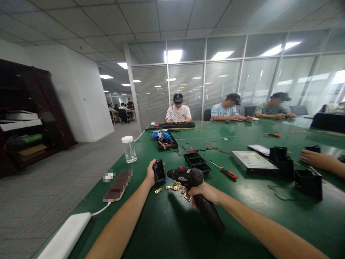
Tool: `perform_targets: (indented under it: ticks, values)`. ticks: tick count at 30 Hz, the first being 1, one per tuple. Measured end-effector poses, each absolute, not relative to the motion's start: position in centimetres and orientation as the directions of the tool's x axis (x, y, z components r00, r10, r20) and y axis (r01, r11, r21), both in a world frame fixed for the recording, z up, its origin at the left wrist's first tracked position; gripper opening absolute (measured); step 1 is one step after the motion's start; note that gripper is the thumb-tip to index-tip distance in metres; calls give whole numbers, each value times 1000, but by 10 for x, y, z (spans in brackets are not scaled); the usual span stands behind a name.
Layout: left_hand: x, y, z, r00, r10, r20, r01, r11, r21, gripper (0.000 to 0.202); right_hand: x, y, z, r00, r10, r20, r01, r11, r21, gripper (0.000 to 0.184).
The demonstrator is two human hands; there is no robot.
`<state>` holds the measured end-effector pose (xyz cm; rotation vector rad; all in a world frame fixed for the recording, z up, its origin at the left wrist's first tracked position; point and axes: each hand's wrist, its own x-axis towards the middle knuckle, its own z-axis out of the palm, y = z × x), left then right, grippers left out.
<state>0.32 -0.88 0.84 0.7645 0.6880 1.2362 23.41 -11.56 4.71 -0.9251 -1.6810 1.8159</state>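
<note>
My left hand (151,173) is closed on a small black plastic box (159,171), held up with its open side towards me. In my right hand (204,193) is a black cordless drill (188,175) with red buttons, gripped by its handle. The drill's chuck points left at the box, a short gap apart. Below the chuck, several brass-coloured metal plates (176,186) lie loosely on the green table (161,223). Behind the drill sits a black compartmented tray (194,159). To its right is an orange and black screwdriver (228,173).
On the left are a lidded clear jar (130,152), a phone (118,186) and a white power strip (66,237). A metal drive (252,162) and black housings (308,182) stand right, beside another person's hand (309,157). Several people sit around the table. A parts bin (167,143) lies farther back.
</note>
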Motion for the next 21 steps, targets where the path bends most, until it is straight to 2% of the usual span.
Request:
perform_targets:
  ticks: [6, 15, 21]
  values:
    - [4, -11, 10, 194, 977, -87, -565, 184, 804, 49, 234, -116, 46, -629, 758, -171, 84, -152, -985, 18]
    - [3, -8, 9, 213, 976, -36, -535, 147, 832, 50, 234, -117, 47, -646, 752, -131, 48, -131, -990, 18]
    - [4, -9, 9, 212, 977, -25, -545, 139, 827, 48, 234, -115, 46, -643, 750, -151, 67, -141, -988, 18]
